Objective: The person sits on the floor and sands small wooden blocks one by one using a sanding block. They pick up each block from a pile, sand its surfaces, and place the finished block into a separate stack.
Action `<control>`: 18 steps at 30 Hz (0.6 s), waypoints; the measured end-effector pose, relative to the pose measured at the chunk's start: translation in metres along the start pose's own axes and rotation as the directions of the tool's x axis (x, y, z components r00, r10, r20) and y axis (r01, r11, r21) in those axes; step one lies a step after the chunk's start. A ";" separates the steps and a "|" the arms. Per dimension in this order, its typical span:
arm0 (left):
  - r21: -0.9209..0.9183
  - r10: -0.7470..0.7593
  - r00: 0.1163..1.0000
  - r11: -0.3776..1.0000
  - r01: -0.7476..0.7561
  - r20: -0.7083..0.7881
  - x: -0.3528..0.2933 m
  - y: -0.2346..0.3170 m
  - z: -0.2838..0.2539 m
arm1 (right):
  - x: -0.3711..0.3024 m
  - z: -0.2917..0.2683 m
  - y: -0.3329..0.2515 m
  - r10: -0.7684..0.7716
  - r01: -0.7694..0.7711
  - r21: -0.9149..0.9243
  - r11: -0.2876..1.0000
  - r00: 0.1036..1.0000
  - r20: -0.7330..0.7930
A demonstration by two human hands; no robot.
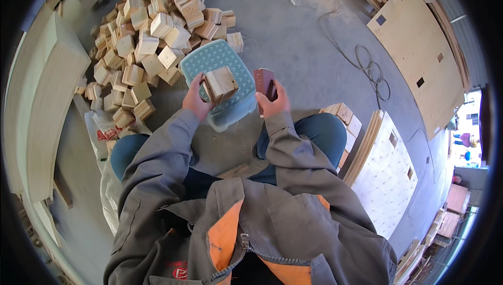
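On a light blue-green plastic stool [233, 114] in front of me rests a layered plywood block [220, 83]. My left hand [197, 100] is closed on that block's left side, thumb and fingers around its edge. To the right of the stool, my right hand [274, 102] grips a reddish-brown sanding block [264, 83], which is held upright and apart from the plywood block. Its wrapped cover shows small marks along one edge.
A large heap of plywood blocks [152, 39] lies beyond the stool at the left. Several blocks [340, 114] are stacked by my right knee. Plywood sheets [385, 175] lie at the right, near a looped cable [372, 70]. A white plastic sack [107, 180] lies by my left leg.
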State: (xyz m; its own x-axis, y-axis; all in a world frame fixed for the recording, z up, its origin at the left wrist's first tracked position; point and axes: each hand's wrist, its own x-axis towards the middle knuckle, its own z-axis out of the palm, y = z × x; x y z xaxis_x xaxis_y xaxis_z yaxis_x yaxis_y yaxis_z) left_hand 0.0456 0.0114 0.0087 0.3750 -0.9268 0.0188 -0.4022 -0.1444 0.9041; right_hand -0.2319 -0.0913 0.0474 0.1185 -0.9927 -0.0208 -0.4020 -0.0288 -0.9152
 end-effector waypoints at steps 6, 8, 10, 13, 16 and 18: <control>0.297 -0.076 0.997 0.952 0.076 -0.013 -0.015 0.033 -0.021 | 0.000 0.011 -0.017 -0.047 0.050 -0.050 0.997 0.996 0.076; 0.406 0.002 0.998 0.914 0.022 -0.058 -0.015 0.036 -0.016 | -0.003 0.014 -0.019 -0.078 0.087 -0.074 0.993 0.990 0.115; 0.318 -0.043 0.998 0.947 0.055 -0.045 -0.014 0.033 -0.013 | -0.011 0.016 -0.033 -0.120 0.139 -0.105 0.985 0.978 0.171; 0.080 -0.084 0.996 0.993 0.085 -0.027 -0.014 0.037 -0.006 | -0.025 0.016 -0.046 -0.232 0.275 -0.146 0.950 0.938 0.257; -0.246 -0.093 0.995 0.966 0.083 -0.026 -0.011 0.030 0.007 | -0.036 0.017 -0.046 -0.441 0.500 -0.157 0.852 0.846 0.299; -0.388 -0.096 0.995 0.918 0.079 -0.024 -0.010 0.020 0.015 | -0.045 0.019 -0.051 -0.493 0.571 -0.213 0.793 0.807 0.325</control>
State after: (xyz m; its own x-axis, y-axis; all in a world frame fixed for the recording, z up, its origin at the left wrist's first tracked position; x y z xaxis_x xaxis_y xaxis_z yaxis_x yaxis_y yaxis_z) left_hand 0.0215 0.0126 0.0200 0.4320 -0.9000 -0.0578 -0.0151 -0.0713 0.9973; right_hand -0.1998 -0.0434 0.0877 0.5895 -0.7484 0.3039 -0.4442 -0.6146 -0.6519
